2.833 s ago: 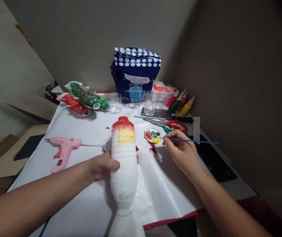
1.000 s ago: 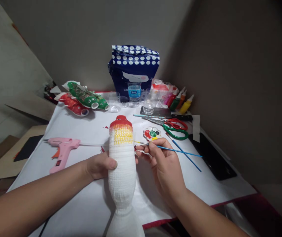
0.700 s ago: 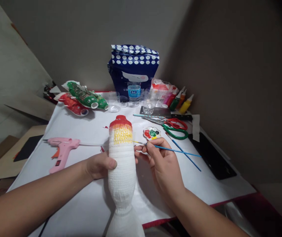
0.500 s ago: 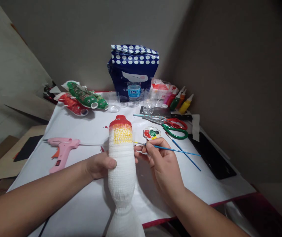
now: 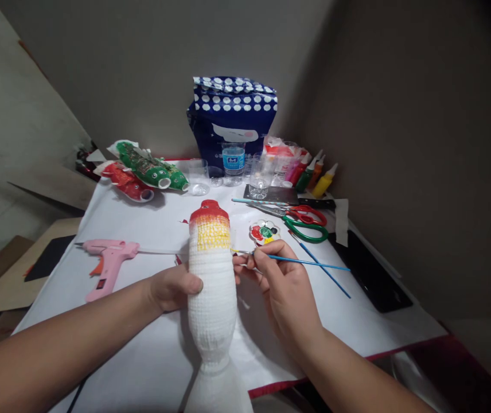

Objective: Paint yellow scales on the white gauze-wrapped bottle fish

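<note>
A white fish-shaped craft body (image 5: 211, 298) stands lengthwise before me, its top end red and the band below it yellow. My left hand (image 5: 176, 288) is wrapped round its middle, thumb on the near face and fingertips showing at the right side. In my right hand (image 5: 286, 281) a thin blue paintbrush (image 5: 306, 261) is pinched between thumb and fingers. The yellow-tipped bristles are at the right edge of the body, just below the yellow band; I cannot tell whether they touch. Behind the brush lies a flower-shaped paint palette (image 5: 265, 232) with red, green, black and yellow paint.
A pink glue gun (image 5: 110, 261) lies left. Painted fish (image 5: 151, 169), clear cups (image 5: 259, 180) and a blue bag (image 5: 232, 115) stand at the back. Right are paint bottles (image 5: 323, 182), scissors (image 5: 310, 229), a cleaver (image 5: 271, 195), another brush (image 5: 325, 269) and a black flat object (image 5: 372, 275).
The brush and my right hand have shifted very slightly, the tip now a little lower at the body's right edge. My left hand and the fish body stay in place.
</note>
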`<state>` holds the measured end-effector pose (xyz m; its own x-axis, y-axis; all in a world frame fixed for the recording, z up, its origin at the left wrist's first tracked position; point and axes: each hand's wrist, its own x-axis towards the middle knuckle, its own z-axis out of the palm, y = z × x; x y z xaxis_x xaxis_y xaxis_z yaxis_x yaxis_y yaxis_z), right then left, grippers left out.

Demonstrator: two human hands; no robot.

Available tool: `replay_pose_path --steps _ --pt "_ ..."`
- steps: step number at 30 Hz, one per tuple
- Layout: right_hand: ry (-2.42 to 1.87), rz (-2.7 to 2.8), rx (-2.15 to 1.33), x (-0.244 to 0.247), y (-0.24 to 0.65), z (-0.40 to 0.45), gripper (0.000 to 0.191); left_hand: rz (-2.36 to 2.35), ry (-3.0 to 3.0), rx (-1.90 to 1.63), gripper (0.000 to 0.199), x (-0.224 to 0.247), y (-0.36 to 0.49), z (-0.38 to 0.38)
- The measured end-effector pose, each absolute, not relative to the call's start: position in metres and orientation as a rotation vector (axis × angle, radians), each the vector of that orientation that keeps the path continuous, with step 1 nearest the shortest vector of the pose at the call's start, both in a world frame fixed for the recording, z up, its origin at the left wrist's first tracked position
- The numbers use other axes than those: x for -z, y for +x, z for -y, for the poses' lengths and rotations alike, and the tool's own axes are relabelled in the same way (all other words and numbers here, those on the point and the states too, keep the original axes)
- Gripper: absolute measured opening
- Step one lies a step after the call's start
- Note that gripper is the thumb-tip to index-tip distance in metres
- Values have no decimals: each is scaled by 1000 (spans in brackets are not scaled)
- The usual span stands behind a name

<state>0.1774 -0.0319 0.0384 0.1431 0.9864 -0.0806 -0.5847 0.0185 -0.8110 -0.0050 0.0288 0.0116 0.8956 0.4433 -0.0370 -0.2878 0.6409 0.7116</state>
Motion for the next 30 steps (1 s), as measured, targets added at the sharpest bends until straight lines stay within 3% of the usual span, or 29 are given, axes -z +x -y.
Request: replay_pose_path --steps 30 --pt "-819 613 -1340 -45 176 32 20 -221 780 -426 67 -11 -5 -29"
